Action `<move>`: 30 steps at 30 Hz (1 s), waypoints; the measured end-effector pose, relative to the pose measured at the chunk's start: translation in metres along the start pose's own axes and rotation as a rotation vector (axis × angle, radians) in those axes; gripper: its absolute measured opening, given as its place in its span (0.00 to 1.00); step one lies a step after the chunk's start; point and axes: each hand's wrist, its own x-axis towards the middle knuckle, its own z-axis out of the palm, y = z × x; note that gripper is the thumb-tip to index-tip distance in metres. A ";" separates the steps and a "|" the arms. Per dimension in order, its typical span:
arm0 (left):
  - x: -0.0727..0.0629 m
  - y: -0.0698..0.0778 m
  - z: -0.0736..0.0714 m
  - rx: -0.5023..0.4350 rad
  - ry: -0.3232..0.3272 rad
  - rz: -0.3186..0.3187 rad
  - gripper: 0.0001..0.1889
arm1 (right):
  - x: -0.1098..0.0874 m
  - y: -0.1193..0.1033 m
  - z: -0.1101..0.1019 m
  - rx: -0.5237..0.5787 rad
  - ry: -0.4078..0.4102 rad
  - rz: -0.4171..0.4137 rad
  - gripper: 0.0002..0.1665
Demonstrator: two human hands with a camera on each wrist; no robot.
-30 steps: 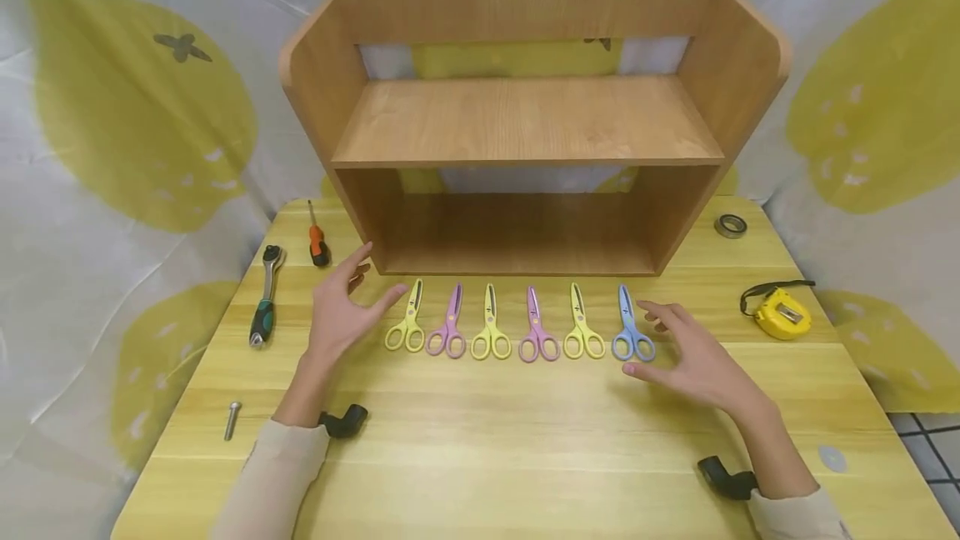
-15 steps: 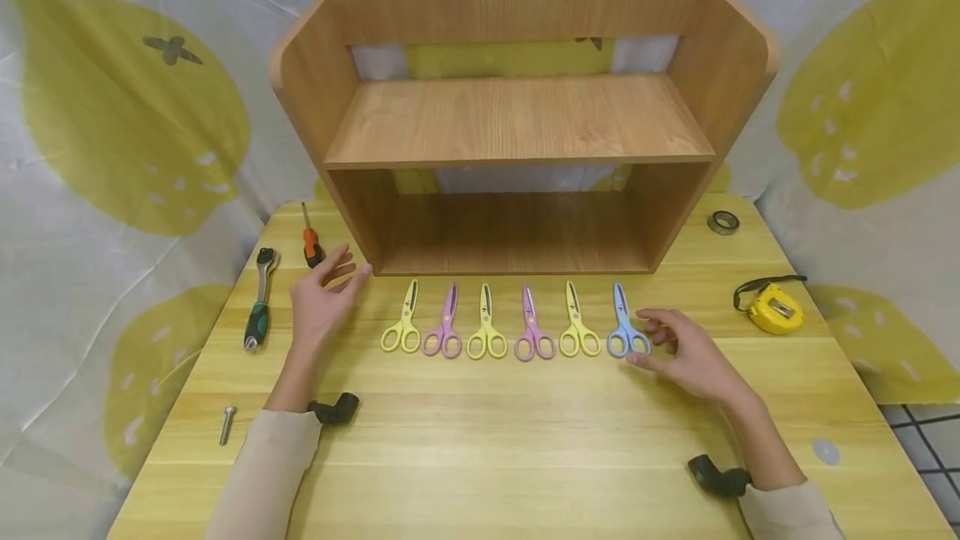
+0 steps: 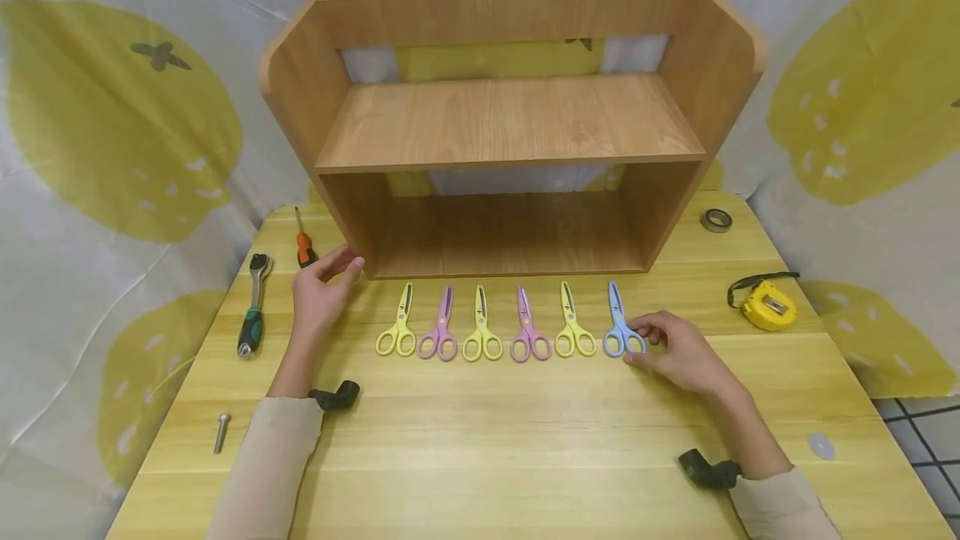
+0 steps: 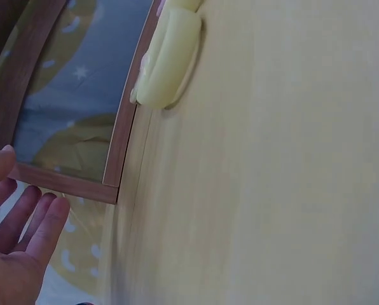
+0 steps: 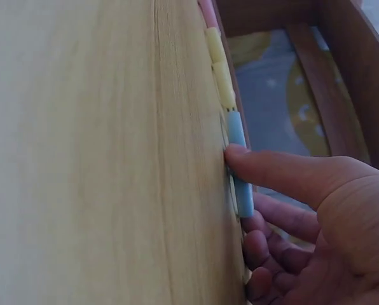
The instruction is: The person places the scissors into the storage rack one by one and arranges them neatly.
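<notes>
A row of scissors lies in front of the wooden shelf (image 3: 510, 119), blades toward it: yellow scissors (image 3: 482, 332), purple scissors (image 3: 525, 332) and, at the right end, blue scissors (image 3: 617, 325). My right hand (image 3: 678, 352) pinches the blue handle (image 5: 239, 146) from its right side, with the thumb (image 5: 278, 168) on the near side in the right wrist view. My left hand (image 3: 318, 294) is at the shelf's lower left side panel, fingers loosely extended beside it and thumb near the front edge. Whether those fingers touch the panel I cannot tell.
Left on the table (image 3: 465, 457) lie an orange screwdriver (image 3: 303, 248), a ratchet wrench (image 3: 255, 302) and a bolt (image 3: 221, 433). To the right are a metal ring (image 3: 716, 220), a yellow tape measure (image 3: 770, 307) and a grey washer (image 3: 821, 446). Patterned cloth (image 3: 120, 123) hangs around the table.
My left hand has moved left, away from the leftmost yellow scissors to the shelf's side panel. My right hand has closed in on the blue handle. The view has shifted slightly.
</notes>
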 end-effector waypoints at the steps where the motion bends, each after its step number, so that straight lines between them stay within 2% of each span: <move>1: 0.001 0.000 0.000 0.002 0.001 -0.005 0.25 | 0.000 -0.001 0.000 -0.001 0.001 0.002 0.28; 9: 0.004 -0.001 0.002 -0.009 0.028 -0.044 0.24 | 0.002 -0.007 0.000 0.016 0.012 0.045 0.25; 14: 0.006 -0.004 0.003 -0.054 0.044 -0.037 0.22 | 0.002 -0.010 -0.002 0.051 0.009 0.084 0.23; 19: 0.010 -0.005 0.000 -0.208 -0.010 -0.069 0.22 | 0.002 -0.012 -0.005 0.186 -0.018 0.123 0.22; 22: 0.010 0.000 -0.004 -0.287 -0.041 -0.104 0.22 | 0.002 -0.014 -0.008 0.282 -0.038 0.133 0.23; 25: 0.009 0.008 -0.009 -0.306 -0.076 -0.115 0.22 | 0.002 -0.018 -0.011 0.348 -0.057 0.115 0.25; 30: 0.006 0.020 -0.013 -0.309 -0.124 -0.103 0.21 | 0.001 -0.035 -0.019 0.388 -0.043 0.052 0.25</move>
